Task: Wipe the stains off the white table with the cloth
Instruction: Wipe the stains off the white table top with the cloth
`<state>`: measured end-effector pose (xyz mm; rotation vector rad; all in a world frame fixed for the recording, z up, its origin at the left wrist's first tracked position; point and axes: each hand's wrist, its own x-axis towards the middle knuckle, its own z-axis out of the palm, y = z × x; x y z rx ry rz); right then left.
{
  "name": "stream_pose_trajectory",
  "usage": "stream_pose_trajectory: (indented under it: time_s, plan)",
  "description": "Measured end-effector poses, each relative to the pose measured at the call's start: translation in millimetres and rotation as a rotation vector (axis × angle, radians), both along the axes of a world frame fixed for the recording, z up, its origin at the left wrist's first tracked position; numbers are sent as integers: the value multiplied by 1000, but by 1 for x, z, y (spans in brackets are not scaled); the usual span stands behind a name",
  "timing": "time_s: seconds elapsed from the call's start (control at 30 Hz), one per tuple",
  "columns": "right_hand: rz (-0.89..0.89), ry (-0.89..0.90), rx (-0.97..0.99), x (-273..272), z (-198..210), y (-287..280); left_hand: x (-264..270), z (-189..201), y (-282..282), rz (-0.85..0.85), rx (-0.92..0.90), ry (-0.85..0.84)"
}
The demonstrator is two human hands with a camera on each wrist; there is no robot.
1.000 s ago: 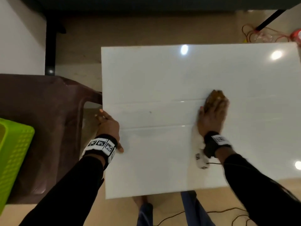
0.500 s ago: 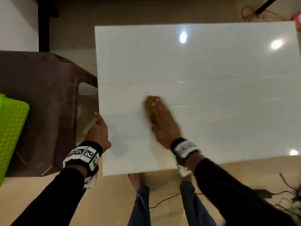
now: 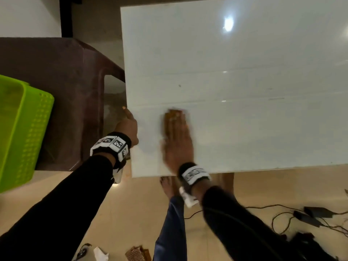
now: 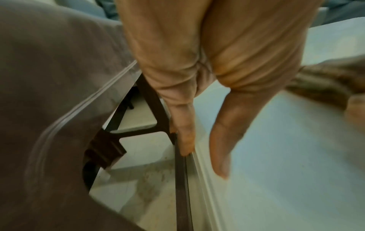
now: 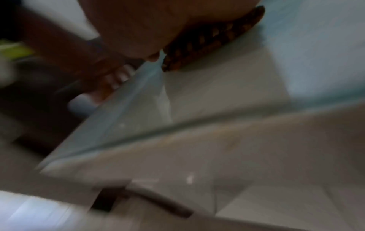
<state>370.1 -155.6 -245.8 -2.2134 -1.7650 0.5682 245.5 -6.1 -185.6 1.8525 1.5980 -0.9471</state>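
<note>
Green basket (image 3: 22,129) far left, sitting on a dark brown plastic chair (image 3: 62,81) that stands just beside the table (image 3: 244,53). My left hand (image 3: 128,127) is at the table's left edge, near the front corner; left wrist view shows the thumb lying on the white top and the fingers (image 4: 183,125) reaching down along the edge, so that grip holds the table rim. Next over, my right hand (image 3: 178,142) lies flat on the table, fingers straight, palm down, pressing the cloth (image 3: 172,114). This grip is open, not curled around anything. The cloth is brown, woven-looking, mostly under the fingers, its far end and left side sticking out; right wrist view is blurred but shows it flat on the top (image 5: 213,40). A small dark speck (image 3: 179,85) sits beyond the cloth, and faint streaks (image 3: 275,98) farther right. Floor below the front edge: my feet, cables (image 3: 282,217) at right.
</note>
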Motion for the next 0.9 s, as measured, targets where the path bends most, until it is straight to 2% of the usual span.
stream_pose_trajectory:
  time_s: [0.07, 0.1, 0.17, 0.23, 0.33, 0.43, 0.5, 0.53, 0.57, 0.67, 0.73, 0.77, 0.83, 0.9]
  plan:
    - [255, 47, -88, -67, 8, -10, -12, -5, 4, 97, 28, -86]
    - [341, 8, -112, -80, 8, -17, -14, -7, 6, 117, 73, -123]
    - [422, -47, -134, -76, 7, -28, -13, -3, 3, 151, 161, -173]
    - [441, -73, -123, -45, 4, -38, 2, 4, -4, 178, 170, -159]
    - [211, -52, -105, 38, -2, -56, 45, 10, -22, 114, 160, -139]
    - [-233, -106, -183, 131, 3, -89, 88, 2, -34, 36, 180, -288]
    - [-476, -118, -224, 139, 12, -100, 119, -3, -41, 14, 212, -374]
    - [-460, -119, -252, 117, 17, -96, 132, -3, -40, 12, 227, -407]
    - [-343, -62, -276, 85, 20, -94, 145, -2, -41, -3, 239, -428]
    - [330, 93, -202, -1, 23, -103, 196, -3, -44, -100, 225, -437]
    - [552, -2, -154, -30, 20, -107, 220, 0, -44, -170, 179, -427]
    - [584, -56, -159, -26, 16, -107, 235, -1, -42, -219, 164, -419]
    - [526, -170, -132, 1, 8, -108, 256, -2, -39, -297, 139, -401]
    - [321, -83, -78, 53, 4, -123, 272, -4, -41, -355, 121, -383]
